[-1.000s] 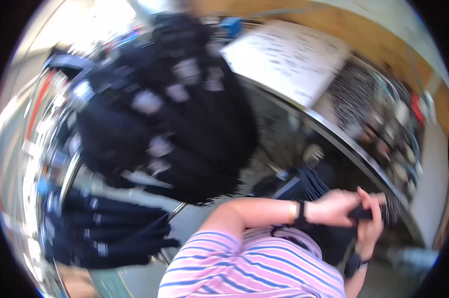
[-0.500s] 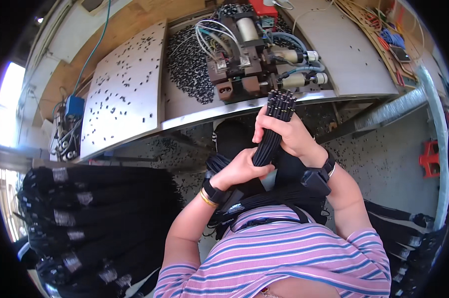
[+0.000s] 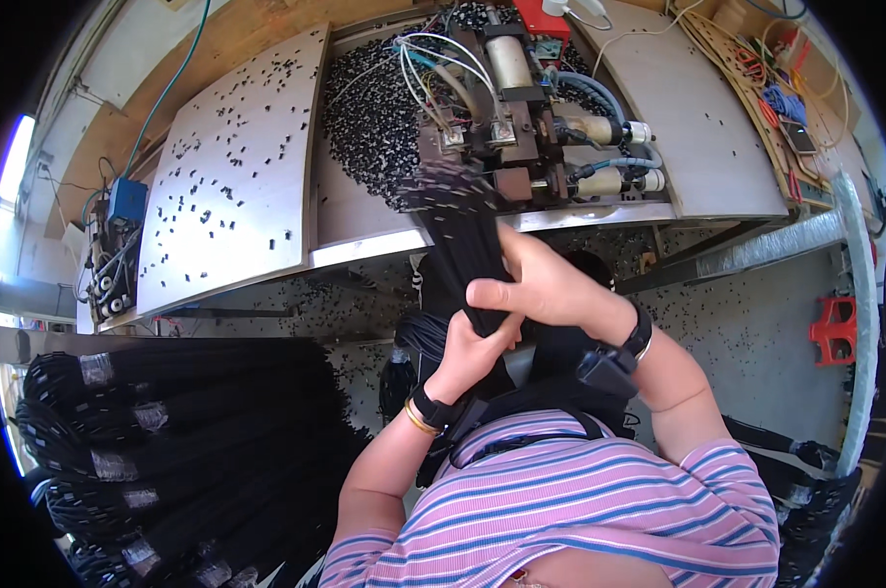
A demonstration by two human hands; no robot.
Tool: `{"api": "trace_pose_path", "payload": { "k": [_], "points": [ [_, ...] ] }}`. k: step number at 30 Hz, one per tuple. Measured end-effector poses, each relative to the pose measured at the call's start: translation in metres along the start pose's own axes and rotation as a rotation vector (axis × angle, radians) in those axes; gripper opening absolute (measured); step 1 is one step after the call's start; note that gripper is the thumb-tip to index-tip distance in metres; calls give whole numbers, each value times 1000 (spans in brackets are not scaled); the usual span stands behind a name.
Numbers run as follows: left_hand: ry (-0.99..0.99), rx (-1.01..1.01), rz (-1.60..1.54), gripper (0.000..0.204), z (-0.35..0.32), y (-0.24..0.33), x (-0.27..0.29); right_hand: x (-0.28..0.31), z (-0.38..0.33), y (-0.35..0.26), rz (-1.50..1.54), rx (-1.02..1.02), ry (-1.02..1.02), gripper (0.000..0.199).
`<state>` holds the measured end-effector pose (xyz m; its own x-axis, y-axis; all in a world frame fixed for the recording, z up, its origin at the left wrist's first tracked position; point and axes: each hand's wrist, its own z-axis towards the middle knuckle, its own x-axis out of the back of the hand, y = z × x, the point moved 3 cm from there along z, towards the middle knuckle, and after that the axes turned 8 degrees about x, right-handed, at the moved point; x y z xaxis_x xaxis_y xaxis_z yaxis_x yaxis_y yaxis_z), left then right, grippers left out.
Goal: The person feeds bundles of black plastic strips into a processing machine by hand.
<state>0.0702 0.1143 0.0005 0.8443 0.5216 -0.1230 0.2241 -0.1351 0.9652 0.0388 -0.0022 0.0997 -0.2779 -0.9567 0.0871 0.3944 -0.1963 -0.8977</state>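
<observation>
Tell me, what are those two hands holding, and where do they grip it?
A bundle of thin black rods. The right hand wraps its middle; the left hand grips just below, near the lower end.

Black rod bundle [image 3: 462, 245], pink-striped shirt [image 3: 580, 500]

bundle labels [image 3: 98, 369] | silvery-grey bands | around black bundles, lower left | writing unreadable

Bright daylight, glare blown white at the left rim; strong fisheye bending and black corners; motion blur on the raised black bundle [image 3: 459, 240]
</observation>
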Motion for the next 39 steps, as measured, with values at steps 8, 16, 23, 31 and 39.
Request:
{"api": "trace_pose_path", "payload": {
  "k": [8, 16, 23, 31, 39],
  "points": [
    [236, -104, -227, 9, -20, 3, -23, 7, -65, 27, -126, -133, -15, 31],
    [328, -186, -249, 8, -28, 4, -27, -2, -71, 37, 223, -257, 242, 20],
    [337, -149, -321, 8, -24, 0, -22, -5, -56, 46, 232, -267, 346, 17],
    [364, -144, -283, 8, -19, 3, -16, -8, -45, 56, 299, -341, 299, 19],
    [367, -130, -300, 9, 3, -11, -8, -1, -38, 81, 323, -338, 291, 19]
  ]
}}
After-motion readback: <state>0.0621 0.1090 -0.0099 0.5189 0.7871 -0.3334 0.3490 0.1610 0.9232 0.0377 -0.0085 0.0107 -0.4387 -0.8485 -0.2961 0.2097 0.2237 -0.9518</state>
